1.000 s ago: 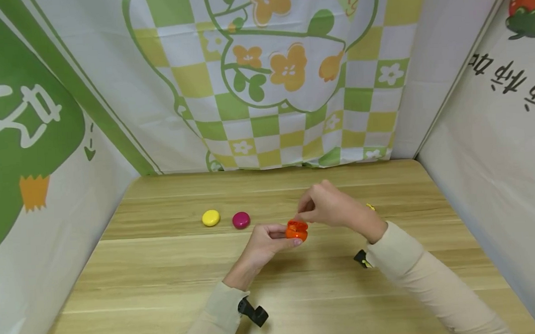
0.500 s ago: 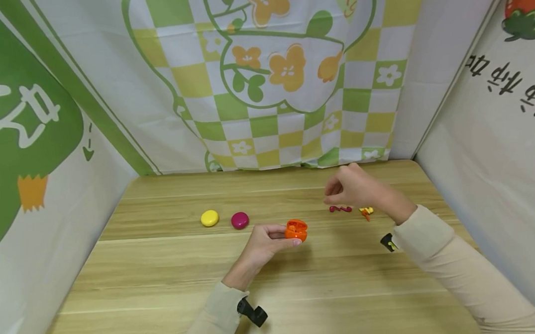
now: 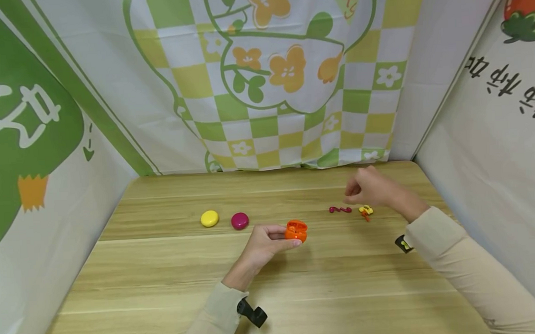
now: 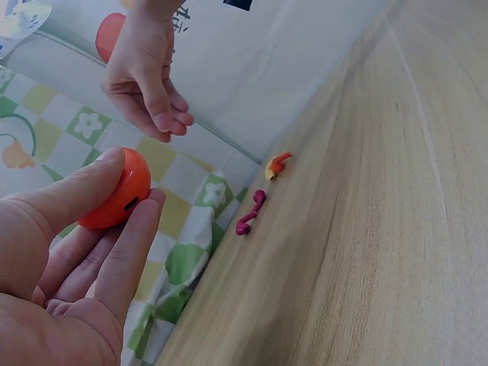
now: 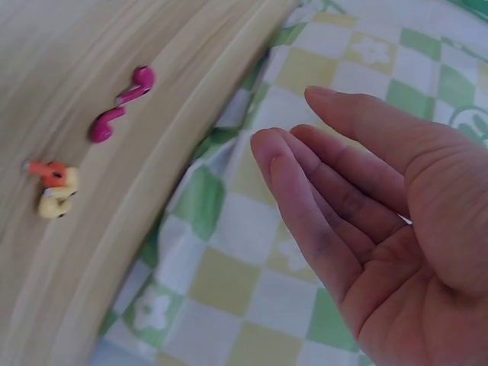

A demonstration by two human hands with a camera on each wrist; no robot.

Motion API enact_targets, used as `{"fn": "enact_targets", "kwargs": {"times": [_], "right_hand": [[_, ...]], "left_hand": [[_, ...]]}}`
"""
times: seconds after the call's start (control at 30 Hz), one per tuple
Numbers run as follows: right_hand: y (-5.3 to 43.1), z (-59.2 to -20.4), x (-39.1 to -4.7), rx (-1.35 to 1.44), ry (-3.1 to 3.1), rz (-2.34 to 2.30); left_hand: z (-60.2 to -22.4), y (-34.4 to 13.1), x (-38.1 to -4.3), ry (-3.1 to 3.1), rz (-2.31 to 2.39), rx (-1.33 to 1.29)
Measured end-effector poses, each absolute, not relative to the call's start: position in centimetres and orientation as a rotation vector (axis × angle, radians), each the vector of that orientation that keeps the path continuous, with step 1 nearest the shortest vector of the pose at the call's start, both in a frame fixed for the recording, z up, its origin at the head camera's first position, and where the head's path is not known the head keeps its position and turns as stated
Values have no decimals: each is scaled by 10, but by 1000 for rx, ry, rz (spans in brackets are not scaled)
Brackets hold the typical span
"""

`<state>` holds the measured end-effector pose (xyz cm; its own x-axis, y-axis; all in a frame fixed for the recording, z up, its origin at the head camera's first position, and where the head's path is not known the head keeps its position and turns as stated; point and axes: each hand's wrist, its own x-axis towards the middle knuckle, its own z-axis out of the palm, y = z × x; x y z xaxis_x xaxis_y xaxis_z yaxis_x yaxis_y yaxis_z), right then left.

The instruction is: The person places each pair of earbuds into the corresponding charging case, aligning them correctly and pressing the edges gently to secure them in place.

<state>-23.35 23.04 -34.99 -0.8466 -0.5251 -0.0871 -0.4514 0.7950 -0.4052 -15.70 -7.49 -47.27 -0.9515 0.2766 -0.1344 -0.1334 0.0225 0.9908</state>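
Note:
My left hand [image 3: 265, 246] pinches an orange earbud case [image 3: 296, 233] between thumb and fingers, its lid raised. In the left wrist view, the rounded orange shell sits at the fingertips with a small dark port on it. My right hand [image 3: 369, 187] hovers over the right part of the table, and the right wrist view shows its fingers loosely bent with nothing between them and the thumb. Below it lie two magenta earbuds [image 5: 122, 105], end to end. Close by, an orange earbud [image 5: 52, 173] lies against the yellow earbuds [image 5: 55, 206].
A yellow round case [image 3: 209, 219] and a magenta round case [image 3: 240, 221], both closed, stand on the wooden table [image 3: 164, 271] left of the left hand. A checked cloth [image 3: 266, 132] hangs behind the table's back edge, with printed cloth walls at both sides.
My right hand has moved from beside the orange case off to the right, bringing the magenta and orange earbuds into sight. The left hand keeps the case in place.

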Motion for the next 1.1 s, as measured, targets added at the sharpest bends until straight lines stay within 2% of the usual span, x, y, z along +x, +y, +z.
{"fn": "enact_targets", "kwargs": {"times": [0.83,1.1], "right_hand": [[270,-406,-251,-746,2792,-449],[275,-417,-253,-651,2785,-454]], "left_hand": [[-474,-76,-156,2007,2000,139],[-474,-76,-157,2017,1999,147]]}}
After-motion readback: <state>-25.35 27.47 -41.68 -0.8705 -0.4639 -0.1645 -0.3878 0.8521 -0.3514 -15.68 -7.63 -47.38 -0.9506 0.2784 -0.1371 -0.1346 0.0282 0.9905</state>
